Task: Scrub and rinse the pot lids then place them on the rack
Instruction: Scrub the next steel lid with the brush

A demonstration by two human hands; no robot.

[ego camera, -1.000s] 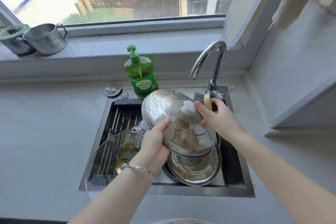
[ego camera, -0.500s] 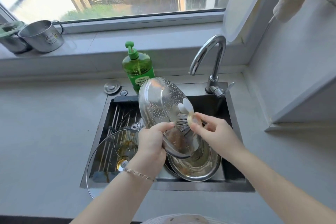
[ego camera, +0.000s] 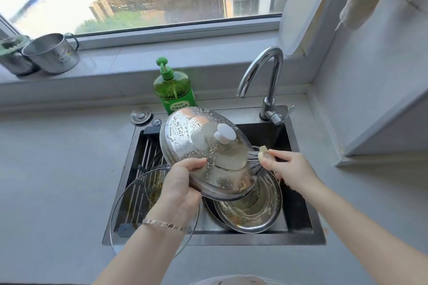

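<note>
Moved (head view): your brush (ego camera: 256, 161) has slid off the face of the steel lid (ego camera: 199, 143) to its right rim.
Left hand (ego camera: 180, 185): you grip the lid's lower left rim, thumb on top; the lid tilts above the sink (ego camera: 301, 224), centre frame.
Right hand (ego camera: 289, 169): your fingers pinch the brush handle, bristles touching the rim.
Below: steel bowl (ego camera: 254, 213) under the lid; glass lid (ego camera: 129, 192) lower left.

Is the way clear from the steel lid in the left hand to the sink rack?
Partly blocked. A large glass lid and a smaller glass lid already sit on the slatted rack, just left of the soapy steel lid in the left hand.
</note>
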